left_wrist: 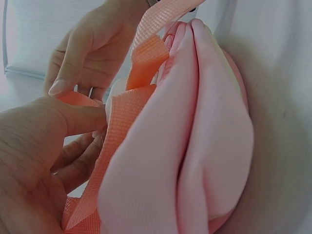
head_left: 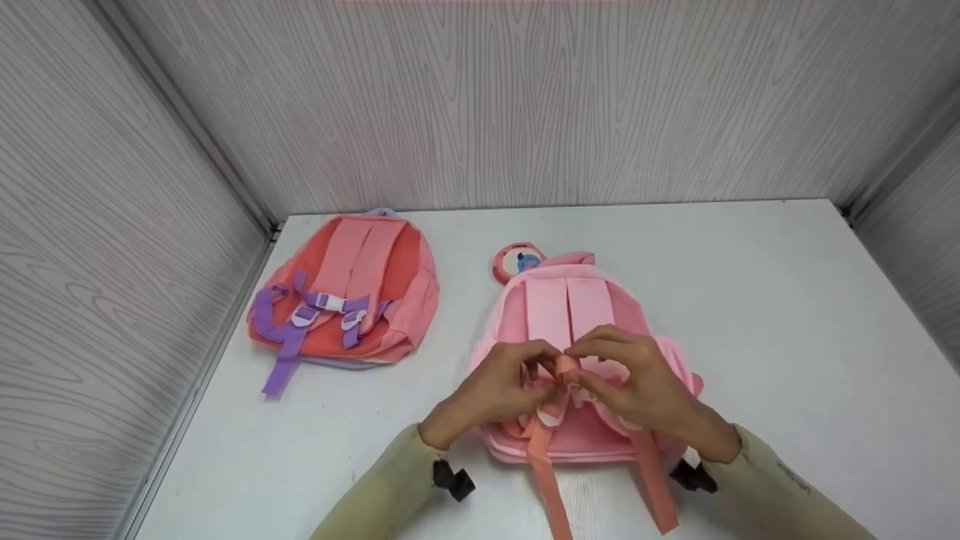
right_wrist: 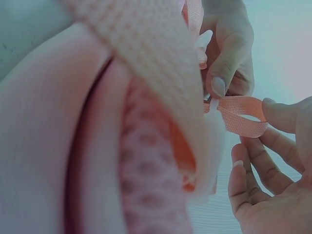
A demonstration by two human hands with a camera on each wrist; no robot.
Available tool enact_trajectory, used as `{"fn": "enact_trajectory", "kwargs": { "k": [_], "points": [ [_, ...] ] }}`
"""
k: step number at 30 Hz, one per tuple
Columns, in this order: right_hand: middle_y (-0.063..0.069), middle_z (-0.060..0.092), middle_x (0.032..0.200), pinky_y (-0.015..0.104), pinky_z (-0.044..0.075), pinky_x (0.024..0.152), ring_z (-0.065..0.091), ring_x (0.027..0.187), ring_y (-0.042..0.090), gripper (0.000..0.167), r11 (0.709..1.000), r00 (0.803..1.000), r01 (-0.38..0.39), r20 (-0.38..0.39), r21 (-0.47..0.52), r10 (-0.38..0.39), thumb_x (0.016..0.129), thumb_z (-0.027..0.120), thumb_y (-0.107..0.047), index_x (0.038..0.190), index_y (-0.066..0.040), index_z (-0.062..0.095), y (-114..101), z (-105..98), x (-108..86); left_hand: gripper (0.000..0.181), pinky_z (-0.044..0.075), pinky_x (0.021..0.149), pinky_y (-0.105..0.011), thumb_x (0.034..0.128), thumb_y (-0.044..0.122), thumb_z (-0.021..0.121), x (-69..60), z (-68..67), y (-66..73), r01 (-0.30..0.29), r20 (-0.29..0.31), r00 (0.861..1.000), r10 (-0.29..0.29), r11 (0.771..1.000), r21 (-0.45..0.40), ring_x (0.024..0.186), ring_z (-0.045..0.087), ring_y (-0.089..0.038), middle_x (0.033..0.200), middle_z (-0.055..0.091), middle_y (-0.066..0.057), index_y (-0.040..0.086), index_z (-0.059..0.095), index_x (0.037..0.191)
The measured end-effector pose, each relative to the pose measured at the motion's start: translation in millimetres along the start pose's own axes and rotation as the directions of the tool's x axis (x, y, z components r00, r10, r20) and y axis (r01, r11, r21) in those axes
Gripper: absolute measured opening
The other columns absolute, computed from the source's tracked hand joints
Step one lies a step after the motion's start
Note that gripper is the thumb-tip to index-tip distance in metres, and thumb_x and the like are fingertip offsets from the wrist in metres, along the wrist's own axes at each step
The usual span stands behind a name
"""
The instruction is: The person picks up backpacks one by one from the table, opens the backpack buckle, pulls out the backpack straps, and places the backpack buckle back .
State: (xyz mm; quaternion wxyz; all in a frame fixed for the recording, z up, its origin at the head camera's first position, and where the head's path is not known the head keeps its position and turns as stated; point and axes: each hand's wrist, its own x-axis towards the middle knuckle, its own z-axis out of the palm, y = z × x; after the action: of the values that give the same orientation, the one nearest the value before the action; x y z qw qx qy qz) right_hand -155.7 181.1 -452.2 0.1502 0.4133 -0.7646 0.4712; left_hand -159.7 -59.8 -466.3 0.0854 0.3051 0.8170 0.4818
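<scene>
A pink backpack (head_left: 546, 307) lies with its shoulder straps facing up under both hands. My left hand (head_left: 495, 386) pinches a white plastic buckle at the middle of the pack, partly hidden by the fingers. With thumb and fingers, my right hand (head_left: 637, 375) pinches a loop of orange webbing strap (right_wrist: 246, 129) that comes out of the buckle. In the left wrist view, more orange webbing (left_wrist: 124, 114) runs along the pack's edge beside the left hand (left_wrist: 29, 151). Two loose orange strap ends (head_left: 549, 480) hang down over the pack's lower edge.
A coral backpack (head_left: 412, 300) with purple straps (head_left: 282, 367) and white buckles lies to the left on the white table (head_left: 787, 315). A round pink tag (head_left: 517, 261) with a blue figure sits above the pink pack. Wood-grain panels (head_left: 525, 105) enclose the table.
</scene>
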Motion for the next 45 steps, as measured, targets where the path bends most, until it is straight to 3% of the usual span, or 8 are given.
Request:
{"fn": "enact_trajectory", "kwargs": {
  "k": [6, 15, 29, 36, 45],
  "points": [
    [0.001, 0.077, 0.105, 0.017, 0.055, 0.092, 0.072, 0.096, 0.019, 0.030, 1.000, 1.000, 0.009, -0.003, -0.022, -0.010, 0.085, 0.087, 0.000, 0.113, -0.010, 0.080, 3, -2, -2.5, 0.025, 0.051, 0.075, -0.024, 0.0960, 0.011, 0.077, 0.5, 1.4, -2.5, -0.032, -0.007, 0.999, 0.032, 0.999, 0.003, 0.089, 0.066, -0.012, 0.104, 0.076, 0.009, 0.019, 0.075, 0.120],
    [-0.004, 0.076, 0.107, 0.030, 0.058, 0.083, 0.068, 0.092, 0.022, 0.030, 0.998, 0.998, -0.058, 0.008, -0.023, 0.058, 0.089, 0.085, -0.004, 0.116, -0.015, 0.079, 2, -3, -8.6, 0.025, 0.049, 0.074, -0.022, 0.0971, 0.014, 0.078, -2.6, 3.2, -3.1, 0.008, -0.001, 1.000, -0.008, 1.000, 0.004, 0.088, 0.062, -0.006, 0.107, 0.076, 0.011, 0.021, 0.076, 0.122],
    [-0.001, 0.075, 0.104, 0.029, 0.051, 0.077, 0.064, 0.089, 0.019, 0.035, 1.000, 1.000, -0.007, 0.001, -0.015, 0.007, 0.089, 0.083, 0.003, 0.118, -0.014, 0.076, 3, -7, -8.9, 0.026, 0.048, 0.071, -0.020, 0.0961, 0.013, 0.078, -0.4, 2.2, -1.9, 0.019, -0.004, 1.000, -0.019, 1.000, 0.003, 0.086, 0.059, -0.007, 0.104, 0.074, 0.007, 0.019, 0.076, 0.121],
    [-0.001, 0.074, 0.105, 0.029, 0.050, 0.078, 0.065, 0.088, 0.018, 0.040, 1.000, 1.000, 0.013, -0.009, -0.017, -0.013, 0.086, 0.082, 0.007, 0.119, -0.015, 0.075, 3, -10, -8.4, 0.024, 0.049, 0.070, -0.021, 0.0950, 0.011, 0.078, 0.1, 1.1, -2.3, -0.012, -0.010, 1.000, 0.012, 1.000, 0.000, 0.083, 0.059, -0.007, 0.105, 0.076, 0.005, 0.016, 0.076, 0.119],
    [0.000, 0.074, 0.104, 0.028, 0.052, 0.078, 0.066, 0.090, 0.019, 0.036, 0.999, 1.000, -0.024, -0.007, -0.032, 0.024, 0.087, 0.082, 0.006, 0.118, -0.012, 0.073, 3, -16, -12.5, 0.024, 0.050, 0.072, -0.022, 0.0961, 0.015, 0.080, 0.7, 1.0, 0.9, 0.036, 0.003, 0.999, -0.036, 0.999, 0.021, 0.086, 0.060, -0.006, 0.106, 0.077, 0.008, 0.018, 0.074, 0.119]
  ]
}}
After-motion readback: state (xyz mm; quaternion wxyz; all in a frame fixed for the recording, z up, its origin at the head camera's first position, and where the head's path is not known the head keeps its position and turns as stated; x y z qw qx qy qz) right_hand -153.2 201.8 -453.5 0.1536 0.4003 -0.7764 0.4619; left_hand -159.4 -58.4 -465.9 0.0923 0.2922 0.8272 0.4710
